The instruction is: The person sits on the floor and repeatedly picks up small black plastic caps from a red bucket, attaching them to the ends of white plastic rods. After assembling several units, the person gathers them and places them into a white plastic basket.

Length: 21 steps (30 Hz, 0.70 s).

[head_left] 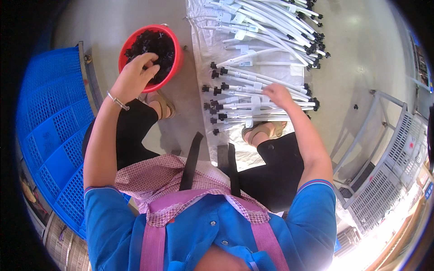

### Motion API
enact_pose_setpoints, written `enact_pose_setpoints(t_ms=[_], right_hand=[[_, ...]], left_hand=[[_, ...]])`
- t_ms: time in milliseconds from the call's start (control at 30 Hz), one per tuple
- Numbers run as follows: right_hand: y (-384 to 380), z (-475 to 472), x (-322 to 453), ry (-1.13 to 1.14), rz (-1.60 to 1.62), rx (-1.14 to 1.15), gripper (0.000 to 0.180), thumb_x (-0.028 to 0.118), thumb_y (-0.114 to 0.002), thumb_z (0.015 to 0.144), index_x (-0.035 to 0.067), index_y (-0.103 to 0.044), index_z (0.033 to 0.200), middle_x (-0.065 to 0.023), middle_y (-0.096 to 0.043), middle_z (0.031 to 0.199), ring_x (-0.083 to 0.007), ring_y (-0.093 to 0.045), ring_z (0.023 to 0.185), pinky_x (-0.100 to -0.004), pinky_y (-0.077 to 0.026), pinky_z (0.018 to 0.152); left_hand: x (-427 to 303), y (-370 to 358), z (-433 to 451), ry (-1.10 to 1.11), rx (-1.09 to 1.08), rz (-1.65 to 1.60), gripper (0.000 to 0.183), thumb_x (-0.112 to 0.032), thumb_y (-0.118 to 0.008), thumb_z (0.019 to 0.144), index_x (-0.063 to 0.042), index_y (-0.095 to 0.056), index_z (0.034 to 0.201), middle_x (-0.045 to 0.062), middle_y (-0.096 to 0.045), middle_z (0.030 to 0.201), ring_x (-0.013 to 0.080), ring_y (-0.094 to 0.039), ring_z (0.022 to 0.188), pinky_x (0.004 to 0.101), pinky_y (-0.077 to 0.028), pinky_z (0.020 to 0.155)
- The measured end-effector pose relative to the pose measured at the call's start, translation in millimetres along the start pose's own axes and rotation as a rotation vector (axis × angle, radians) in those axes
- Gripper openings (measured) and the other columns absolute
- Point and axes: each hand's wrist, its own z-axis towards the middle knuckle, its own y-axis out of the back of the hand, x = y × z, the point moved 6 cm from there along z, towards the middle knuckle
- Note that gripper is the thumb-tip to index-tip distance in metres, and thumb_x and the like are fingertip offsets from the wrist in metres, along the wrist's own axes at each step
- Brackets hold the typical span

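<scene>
My left hand (139,71) is over a red bucket (177,64), its thumb and index finger apart above a heap of small black plastic fittings (157,44). I see nothing plainly held between them. Over on the right, my right hand (279,96) is at a row of white tubes (237,105) lying on a pale sheet (206,50). Its fingers curl down at the tubes, and whether they grip one is hidden. These tubes carry black fittings (217,90) at their near-left ends and more at their right ends. Pale tags or clips (255,105) sit along their middles.
Further off, a bigger pile of white tubes (271,20) with black ends covers the sheet. Blue plastic crates (54,135) stand at left. A metal frame (366,118) and grey perforated crates (379,183) are at right. One black fitting (355,106) lies on the floor.
</scene>
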Motion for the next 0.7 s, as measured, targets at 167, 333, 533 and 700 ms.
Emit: enact_pose_setpoints(t_ms=[167,333,533,700], right_hand=[[31,73,-33,0.063,-0.219,-0.505,0.032,0.019,-0.067,0.082,0.013,-0.066,0.113,-0.0135,-0.062,0.109,-0.035,-0.056,0.105,-0.0429,-0.046,0.09],[30,103,-36,-0.055,-0.612,-0.333,0.037,0.016,-0.068,0.081,0.016,-0.061,0.117,-0.0091,-0.06,0.106,-0.0304,-0.053,0.108,-0.0451,-0.043,0.09],[47,80,-20,0.246,-0.428,-0.27,0.025,0.017,-0.064,0.084,0.013,-0.062,0.108,-0.01,-0.06,0.096,-0.0321,-0.059,0.093,-0.0446,-0.048,0.078],[67,25,24,0.307,-0.351,-0.294,0.021,0.019,-0.064,0.086,0.012,-0.063,0.105,-0.0096,-0.061,0.092,-0.0327,-0.061,0.084,-0.0425,-0.05,0.07]], left_hand=[[14,9,5,0.123,-0.028,0.388,0.026,-0.025,-0.055,0.091,-0.007,-0.064,0.107,0.016,-0.066,0.101,0.0362,-0.063,0.096,0.0441,-0.05,0.082],[45,11,15,0.247,0.022,0.416,0.026,-0.022,-0.058,0.089,-0.002,-0.063,0.106,0.019,-0.067,0.094,0.0359,-0.065,0.09,0.0432,-0.05,0.08],[100,-27,52,0.313,-0.058,0.372,0.03,-0.029,-0.064,0.085,-0.002,-0.065,0.099,0.02,-0.067,0.097,0.0366,-0.063,0.095,0.0449,-0.051,0.081],[121,-64,61,0.425,-0.271,0.541,0.034,-0.03,-0.074,0.078,-0.004,-0.062,0.098,0.016,-0.062,0.106,0.0359,-0.064,0.096,0.0456,-0.054,0.08]])
